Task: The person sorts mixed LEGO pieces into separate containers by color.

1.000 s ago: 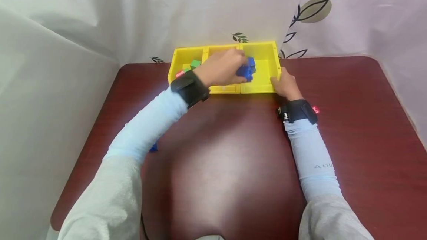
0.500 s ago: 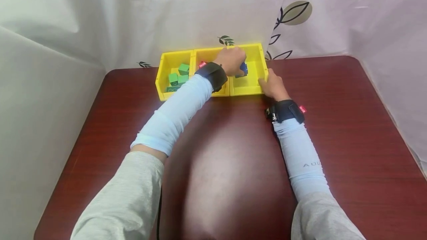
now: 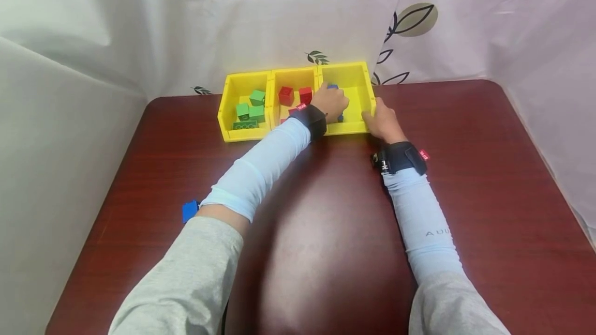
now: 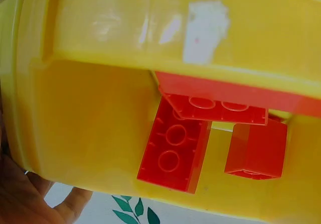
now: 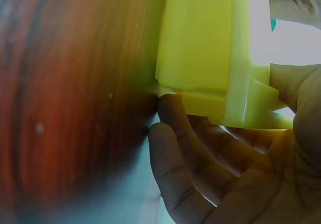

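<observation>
My left hand (image 3: 329, 103) reaches down into the right-hand yellow bin (image 3: 356, 127). A blue block (image 3: 341, 118) shows just below its fingers, and another blue block (image 3: 332, 86) lies behind it. The fingertips are hidden, so whether they hold the nearer block is unclear. In the left wrist view, part of the left hand (image 4: 30, 199) shows past the middle bin's rim. My right hand (image 3: 384, 122) grips the right bin's side wall, thumb over the rim. The right wrist view shows that hand's fingers (image 5: 175, 171) curled along the outside of the wall (image 5: 200, 38).
Red blocks (image 3: 286, 96) lie in the middle bin (image 3: 298, 72), and several green blocks (image 3: 257, 98) in the left bin (image 3: 225, 105). A loose blue block (image 3: 190, 211) sits on the dark red table (image 3: 153, 169), beside the left forearm. A white patterned cloth (image 3: 261, 25) hangs behind.
The left hand has carried a blue block into the right bin and moved lower, toward its front. The right hand keeps its grip on the wall. The camera view has shifted.
</observation>
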{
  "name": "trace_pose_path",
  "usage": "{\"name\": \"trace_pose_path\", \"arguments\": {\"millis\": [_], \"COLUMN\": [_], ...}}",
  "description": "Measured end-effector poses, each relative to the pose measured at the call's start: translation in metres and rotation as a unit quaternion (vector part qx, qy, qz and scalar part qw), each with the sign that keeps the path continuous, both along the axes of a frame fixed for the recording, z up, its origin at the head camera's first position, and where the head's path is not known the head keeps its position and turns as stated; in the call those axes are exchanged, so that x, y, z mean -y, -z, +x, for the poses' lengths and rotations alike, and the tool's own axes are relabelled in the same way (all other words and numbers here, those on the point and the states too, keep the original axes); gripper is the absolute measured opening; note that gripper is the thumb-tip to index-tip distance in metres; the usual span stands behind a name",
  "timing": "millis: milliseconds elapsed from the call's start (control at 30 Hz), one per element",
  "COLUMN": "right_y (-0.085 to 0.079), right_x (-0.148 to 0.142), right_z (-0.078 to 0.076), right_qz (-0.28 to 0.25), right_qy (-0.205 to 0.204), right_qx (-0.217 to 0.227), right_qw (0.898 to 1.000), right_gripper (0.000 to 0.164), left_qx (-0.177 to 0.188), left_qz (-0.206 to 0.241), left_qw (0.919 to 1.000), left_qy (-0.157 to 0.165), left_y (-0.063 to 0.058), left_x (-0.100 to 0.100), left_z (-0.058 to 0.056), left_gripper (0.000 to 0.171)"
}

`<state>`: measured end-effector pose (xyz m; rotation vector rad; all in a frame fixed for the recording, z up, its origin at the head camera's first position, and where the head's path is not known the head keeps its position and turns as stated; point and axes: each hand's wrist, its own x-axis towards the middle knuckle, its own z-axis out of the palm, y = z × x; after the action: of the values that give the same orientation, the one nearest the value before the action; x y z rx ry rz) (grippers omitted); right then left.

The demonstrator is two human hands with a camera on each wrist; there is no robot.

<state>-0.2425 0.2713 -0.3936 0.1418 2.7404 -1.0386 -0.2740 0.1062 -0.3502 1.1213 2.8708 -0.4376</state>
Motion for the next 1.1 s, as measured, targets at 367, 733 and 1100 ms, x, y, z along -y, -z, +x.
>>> {"name": "trace_pose_path", "arguments": {"millis": [367,733,1100], "right_y": [-0.002,-0.004,-0.003], "right_x": [0.004,-0.002,-0.009], "right_z": [0.0,-0.007,-0.011], "right_qz": [-0.002,-0.008,-0.011], "right_qy": [0.004,0.011,0.015], "right_qx": [0.004,0.014,0.015], "right_qw": [1.0,1.0,1.0], "right_gripper": [0.051,0.055,0.056], "left_qx": [-0.01,0.05,0.119], "left_qz": [-0.001,0.093,0.206], "left_qw": [0.9999,0.9944,0.9709], "left_qy": [0.011,-0.006,-0.032], "left_y": [-0.001,-0.039,-0.061], "left_x": [0.005,0.034,0.176], "left_z": [0.004,0.027,0.091], "left_gripper": [0.025,0.045,0.046]}}
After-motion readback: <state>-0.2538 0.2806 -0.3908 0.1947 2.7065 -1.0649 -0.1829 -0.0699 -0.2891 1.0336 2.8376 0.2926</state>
